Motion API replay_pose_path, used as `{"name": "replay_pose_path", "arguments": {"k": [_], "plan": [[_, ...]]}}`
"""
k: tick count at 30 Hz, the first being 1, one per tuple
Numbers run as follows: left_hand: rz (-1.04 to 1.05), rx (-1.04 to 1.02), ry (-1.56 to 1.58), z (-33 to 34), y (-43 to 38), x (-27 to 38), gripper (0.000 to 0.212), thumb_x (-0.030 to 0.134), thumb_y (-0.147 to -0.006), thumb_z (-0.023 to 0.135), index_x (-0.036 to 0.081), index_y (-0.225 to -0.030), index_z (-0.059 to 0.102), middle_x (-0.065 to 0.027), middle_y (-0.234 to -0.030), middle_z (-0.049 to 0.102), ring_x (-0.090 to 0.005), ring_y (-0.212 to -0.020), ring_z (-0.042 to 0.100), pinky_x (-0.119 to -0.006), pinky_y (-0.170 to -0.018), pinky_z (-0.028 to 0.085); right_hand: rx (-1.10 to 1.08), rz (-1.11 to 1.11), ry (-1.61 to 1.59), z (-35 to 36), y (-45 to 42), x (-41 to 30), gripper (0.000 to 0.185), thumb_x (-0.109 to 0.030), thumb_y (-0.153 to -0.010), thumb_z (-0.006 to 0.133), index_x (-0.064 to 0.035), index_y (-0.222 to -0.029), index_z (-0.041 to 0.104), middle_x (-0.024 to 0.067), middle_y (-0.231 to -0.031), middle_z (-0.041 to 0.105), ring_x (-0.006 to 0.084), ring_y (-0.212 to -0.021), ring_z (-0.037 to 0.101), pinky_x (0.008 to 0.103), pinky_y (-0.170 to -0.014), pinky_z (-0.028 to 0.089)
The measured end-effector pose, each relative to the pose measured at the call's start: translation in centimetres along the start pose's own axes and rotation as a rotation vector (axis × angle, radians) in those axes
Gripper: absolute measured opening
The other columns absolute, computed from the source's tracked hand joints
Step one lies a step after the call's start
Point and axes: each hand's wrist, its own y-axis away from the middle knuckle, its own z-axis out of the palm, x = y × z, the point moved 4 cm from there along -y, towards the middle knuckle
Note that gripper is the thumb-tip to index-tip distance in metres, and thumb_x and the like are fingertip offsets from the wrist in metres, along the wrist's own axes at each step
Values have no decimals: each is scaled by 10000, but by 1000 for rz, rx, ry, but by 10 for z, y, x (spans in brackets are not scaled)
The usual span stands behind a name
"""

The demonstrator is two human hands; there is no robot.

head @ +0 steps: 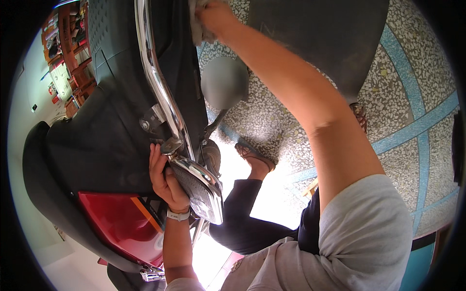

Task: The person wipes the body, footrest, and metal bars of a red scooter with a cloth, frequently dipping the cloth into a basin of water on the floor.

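In the head view, my right hand (216, 18) is at the top edge, pressing a bunched pale grey cloth (198, 27) against the motorcycle's dark bodywork (178, 54). My left hand (165, 178), with a pale wristband, has its fingers apart and rests beside the chrome-rimmed, ribbed footplate (196, 189); its palm is partly hidden by the plate. A curved chrome tube (156, 76) runs up from the footplate's bracket. Left of my left hand is the glossy red side panel (116, 218) with an orange stripe, below the black seat (40, 171).
A round grey mirror-like disc (224, 83) on a dark stalk stands right of the bodywork. Beyond are terrazzo floor with blue bands (397, 140), a dark flat panel (313, 36), a sandalled foot (256, 160) and wooden shelves with goods (69, 40) at upper left.
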Motion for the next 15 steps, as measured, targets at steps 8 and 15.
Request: {"name": "replay_pose_path", "arguments": {"k": [8,15], "plan": [[12,-28,-18,-1,-2,3,386,32,-838,375,-84,-1154,564,-239,-1282,522,-415,-1261,430,-475,-1065,314,-367,126,233,61,117,138,214,-170,-900,498,-22,-963,638,197,-827,656,279,-753,670,389,-697,547],[24,-82,-32,-5,0,4,390,42,-880,364,-67,-1223,515,-223,-1335,470,-383,-1299,392,-455,-1080,299,-750,304,583,59,149,136,284,-204,-873,506,18,-973,651,197,-950,646,299,-854,641,370,-745,513]]}}
